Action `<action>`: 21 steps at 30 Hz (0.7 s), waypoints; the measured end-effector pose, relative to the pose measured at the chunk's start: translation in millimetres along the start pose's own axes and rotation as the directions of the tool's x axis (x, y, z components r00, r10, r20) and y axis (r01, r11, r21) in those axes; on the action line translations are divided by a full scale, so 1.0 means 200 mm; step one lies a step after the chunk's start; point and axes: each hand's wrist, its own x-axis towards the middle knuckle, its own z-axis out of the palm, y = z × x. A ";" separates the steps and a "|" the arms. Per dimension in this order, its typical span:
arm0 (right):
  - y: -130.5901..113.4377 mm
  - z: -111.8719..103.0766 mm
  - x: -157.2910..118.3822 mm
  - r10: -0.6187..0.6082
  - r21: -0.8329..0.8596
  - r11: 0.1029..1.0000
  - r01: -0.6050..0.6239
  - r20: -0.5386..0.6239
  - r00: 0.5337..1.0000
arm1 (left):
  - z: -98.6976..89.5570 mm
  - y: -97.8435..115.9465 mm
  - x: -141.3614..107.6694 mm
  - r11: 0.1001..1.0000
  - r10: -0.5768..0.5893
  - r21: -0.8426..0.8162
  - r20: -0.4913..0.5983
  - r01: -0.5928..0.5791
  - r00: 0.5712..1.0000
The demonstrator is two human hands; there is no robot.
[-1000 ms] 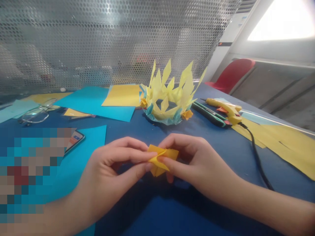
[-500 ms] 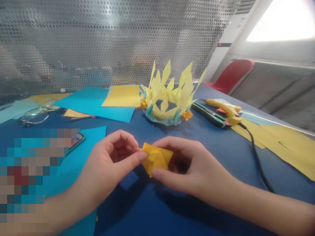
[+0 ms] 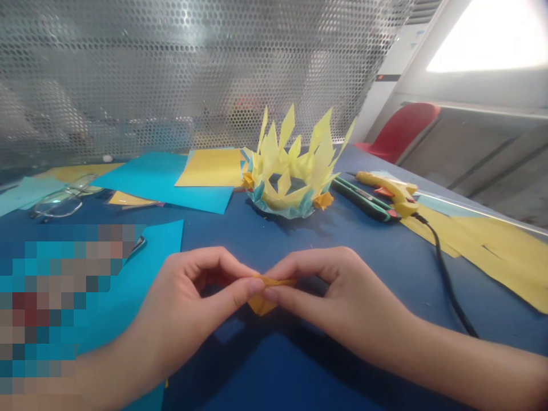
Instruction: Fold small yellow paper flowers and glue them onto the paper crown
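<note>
A small folded piece of yellow origami paper [image 3: 262,305] is held low above the blue table [image 3: 274,365]. My left hand [image 3: 199,294] pinches its left side between thumb and index finger. From the other side, my right hand [image 3: 323,288] pinches it too, the two thumbs nearly touching. The fingers hide much of the paper; its lower point shows beneath the thumbs. Beyond the hands stands a paper crown [image 3: 280,171] with pale yellow spikes, a light blue base and small orange paper flowers [image 3: 323,200].
Right of the crown lie a green-black cutter [image 3: 368,201] and a yellow glue gun [image 3: 398,194] with a black cord [image 3: 445,279]. Yellow paper [image 3: 492,245] lies at right. Blue sheets [image 3: 162,182], a yellow sheet [image 3: 209,167] and glasses [image 3: 64,202] lie at left. Behind is a perforated metal panel [image 3: 171,74].
The folded yellow paper has tipped from facing me to nearly edge-on and sits slightly lower. Both thumbs have come together on it, and the left fingers now close over its upper edge.
</note>
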 end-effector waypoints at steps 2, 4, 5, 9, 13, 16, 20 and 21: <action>0.00 0.00 0.00 0.004 0.011 1.000 -0.004 0.003 1.000 | 0.00 0.00 0.01 1.000 -0.004 -0.015 0.003 0.004 1.000; -0.01 0.00 0.00 0.012 0.016 1.000 -0.012 0.002 1.000 | 0.00 0.00 0.01 0.999 -0.015 -0.036 0.021 0.015 1.000; -0.01 0.00 0.00 0.019 0.015 1.000 -0.019 -0.001 1.000 | 0.00 0.00 0.01 0.999 -0.020 -0.046 0.031 0.021 0.999; -0.01 0.00 0.00 0.065 0.052 0.996 -0.066 0.016 0.998 | 0.00 0.00 0.00 0.997 -0.034 -0.062 0.056 0.037 0.998; 0.00 0.00 0.01 0.075 0.117 0.990 -0.080 0.044 0.996 | 0.01 0.01 -0.01 0.995 -0.079 -0.064 0.046 0.082 0.996; 0.01 0.00 0.01 0.045 0.136 0.990 -0.049 0.029 0.999 | 0.01 0.01 0.01 0.994 -0.067 -0.088 -0.026 0.064 0.997; 0.02 0.00 0.02 0.075 0.144 0.987 -0.071 -0.020 0.997 | 0.00 0.00 0.03 0.998 -0.048 -0.037 -0.088 0.045 0.995; 0.02 0.00 0.02 0.084 0.132 0.988 -0.079 -0.030 0.996 | 0.00 0.00 0.04 0.999 -0.049 -0.022 -0.068 0.048 0.996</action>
